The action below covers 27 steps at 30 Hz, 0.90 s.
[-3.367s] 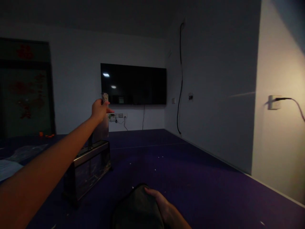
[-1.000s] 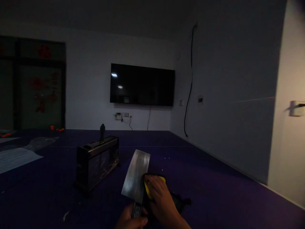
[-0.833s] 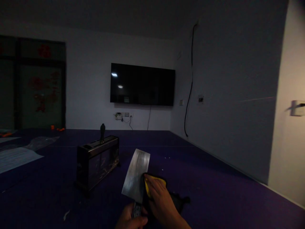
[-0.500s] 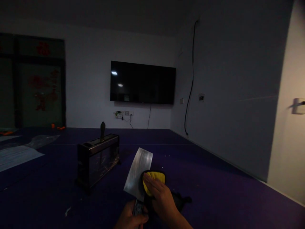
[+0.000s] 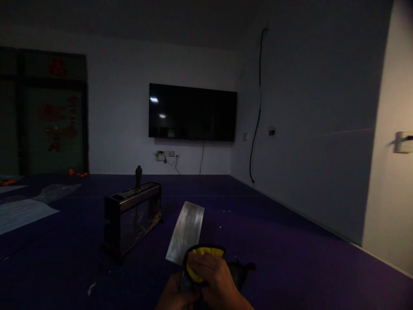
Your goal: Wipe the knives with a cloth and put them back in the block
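Observation:
A cleaver [image 5: 186, 232] with a broad, streaked metal blade is held up at the lower middle, its blade pointing away from me. My left hand [image 5: 177, 292] is closed round its handle, which is mostly hidden. In my right hand [image 5: 214, 275] is a yellow cloth with a dark edge [image 5: 206, 250], pressed against the base of the blade near the handle. To the left stands a dark knife block [image 5: 138, 221] with clear sides, and a black-handled knife [image 5: 138, 177] sticks up from its slot.
The purple surface [image 5: 284, 249] reaches to the walls. Paper sheets [image 5: 26, 213] and clear plastic [image 5: 58, 191] lie at left, with small orange items [image 5: 77, 173] behind. Beside my right hand is a dark, unclear item [image 5: 240, 273]. A television [image 5: 192, 113] hangs ahead; a black cable [image 5: 259, 107] runs down the right wall.
My right hand has slid the yellow cloth down the blade, toward the handle and slightly left. The cleaver has shifted slightly left, still in my left hand.

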Tool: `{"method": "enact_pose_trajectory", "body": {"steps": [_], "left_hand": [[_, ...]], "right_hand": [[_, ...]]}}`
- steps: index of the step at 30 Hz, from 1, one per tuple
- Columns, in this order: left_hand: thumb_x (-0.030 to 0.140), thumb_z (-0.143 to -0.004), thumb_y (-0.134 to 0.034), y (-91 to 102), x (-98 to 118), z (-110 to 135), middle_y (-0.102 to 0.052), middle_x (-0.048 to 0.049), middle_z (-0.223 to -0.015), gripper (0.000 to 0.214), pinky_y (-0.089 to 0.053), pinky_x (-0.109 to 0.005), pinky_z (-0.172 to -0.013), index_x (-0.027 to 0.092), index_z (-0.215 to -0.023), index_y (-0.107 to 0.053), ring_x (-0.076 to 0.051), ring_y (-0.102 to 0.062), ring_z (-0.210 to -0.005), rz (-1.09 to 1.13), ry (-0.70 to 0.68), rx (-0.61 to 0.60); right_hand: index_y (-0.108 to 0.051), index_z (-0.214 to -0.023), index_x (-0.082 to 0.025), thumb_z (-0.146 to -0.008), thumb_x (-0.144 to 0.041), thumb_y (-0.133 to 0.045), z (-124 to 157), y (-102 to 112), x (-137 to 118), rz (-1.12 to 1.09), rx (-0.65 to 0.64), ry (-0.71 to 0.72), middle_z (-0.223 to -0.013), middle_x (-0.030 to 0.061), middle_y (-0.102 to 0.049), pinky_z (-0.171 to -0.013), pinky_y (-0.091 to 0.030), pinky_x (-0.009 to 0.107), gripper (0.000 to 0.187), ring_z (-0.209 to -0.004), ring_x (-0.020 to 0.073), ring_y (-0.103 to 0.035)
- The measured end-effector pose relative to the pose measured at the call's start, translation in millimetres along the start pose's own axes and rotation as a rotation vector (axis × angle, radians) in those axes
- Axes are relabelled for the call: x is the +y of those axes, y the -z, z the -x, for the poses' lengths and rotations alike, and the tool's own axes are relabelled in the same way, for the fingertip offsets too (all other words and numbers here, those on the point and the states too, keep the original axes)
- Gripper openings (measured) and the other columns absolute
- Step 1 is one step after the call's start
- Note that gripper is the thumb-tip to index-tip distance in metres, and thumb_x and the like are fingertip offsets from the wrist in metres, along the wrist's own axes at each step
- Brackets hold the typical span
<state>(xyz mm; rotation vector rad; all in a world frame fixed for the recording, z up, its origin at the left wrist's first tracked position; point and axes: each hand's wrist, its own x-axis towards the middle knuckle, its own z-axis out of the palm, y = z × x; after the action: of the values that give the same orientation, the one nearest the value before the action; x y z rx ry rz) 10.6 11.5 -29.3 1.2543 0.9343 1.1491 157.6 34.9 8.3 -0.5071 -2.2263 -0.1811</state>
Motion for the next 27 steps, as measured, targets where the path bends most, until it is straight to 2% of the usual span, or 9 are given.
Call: {"method": "enact_pose_trajectory", "body": {"steps": [5,8,10,15,18,22,27], "left_hand": [[0.037,-0.051,-0.076,2.6,4.1,3.0,-0.053,0.0012,-0.052,0.032,-0.032,-0.022,-0.048,0.011,-0.063,-0.061,-0.009,-0.047,-0.048,0.010,-0.059,-0.022],[0.038,-0.052,-0.076,2.0,5.1,3.6,-0.050,0.0020,-0.049,0.032,-0.030,-0.022,-0.048,0.011,-0.061,-0.060,-0.008,-0.044,-0.047,0.014,-0.026,-0.030],[0.039,-0.051,-0.077,0.8,4.9,5.0,-0.051,0.0020,-0.050,0.034,-0.028,-0.022,-0.047,0.012,-0.063,-0.060,-0.007,-0.042,-0.045,0.019,0.014,-0.019],[0.044,-0.050,-0.079,-2.5,8.5,10.7,-0.059,-0.0007,-0.063,0.043,-0.033,-0.023,-0.050,0.014,-0.077,-0.062,-0.010,-0.048,-0.051,0.065,0.057,0.044],[0.050,-0.050,-0.078,-2.9,13.4,13.3,-0.057,0.0009,-0.062,0.053,-0.033,-0.023,-0.049,0.014,-0.085,-0.061,-0.010,-0.047,-0.050,0.043,0.063,0.009],[0.053,-0.052,-0.076,-2.4,17.8,16.7,-0.053,0.0035,-0.059,0.051,-0.032,-0.023,-0.049,0.014,-0.079,-0.058,-0.008,-0.046,-0.049,-0.017,0.079,-0.019],[0.045,-0.053,-0.076,-4.8,21.9,19.5,-0.049,0.0067,-0.057,0.045,-0.031,-0.022,-0.049,0.015,-0.077,-0.053,-0.005,-0.042,-0.045,-0.043,0.107,-0.005]], "right_hand": [[-0.063,-0.109,-0.018,-0.074,-0.017,-0.042,-1.8,-4.2,-4.4,-0.080,0.063,0.122,-0.097,0.0105,-0.072,-0.062,-0.054,0.028,0.041,-0.074,0.0199,-0.069],[-0.061,-0.110,-0.019,-0.073,-0.021,-0.042,2.0,-7.1,-2.5,-0.097,0.104,0.107,-0.078,0.0083,-0.072,-0.054,-0.051,0.028,0.041,-0.062,0.0199,-0.067],[-0.060,-0.112,-0.019,-0.070,-0.019,-0.044,6.7,-7.6,-0.7,-0.070,0.097,0.077,-0.075,0.0070,-0.071,-0.054,-0.050,0.028,0.044,-0.062,0.0206,-0.066],[-0.053,-0.121,-0.020,-0.059,-0.011,-0.046,12.3,-1.9,-0.2,0.002,0.030,0.019,-0.086,0.0078,-0.071,-0.060,-0.051,0.030,0.063,-0.070,0.0219,-0.066],[-0.049,-0.125,-0.020,-0.060,-0.009,-0.046,9.4,3.3,0.4,0.000,0.013,0.007,-0.093,0.0082,-0.071,-0.061,-0.051,0.029,0.066,-0.073,0.0214,-0.066],[-0.045,-0.130,-0.020,-0.058,-0.007,-0.045,7.4,7.6,6.0,0.024,0.015,-0.033,-0.101,0.0085,-0.070,-0.066,-0.052,0.031,0.073,-0.077,0.0211,-0.066],[-0.038,-0.136,-0.017,-0.050,-0.006,-0.040,6.3,11.4,9.7,0.012,-0.043,-0.076,-0.128,0.0093,-0.056,-0.085,-0.049,0.034,0.086,-0.102,0.0213,-0.061]]}}
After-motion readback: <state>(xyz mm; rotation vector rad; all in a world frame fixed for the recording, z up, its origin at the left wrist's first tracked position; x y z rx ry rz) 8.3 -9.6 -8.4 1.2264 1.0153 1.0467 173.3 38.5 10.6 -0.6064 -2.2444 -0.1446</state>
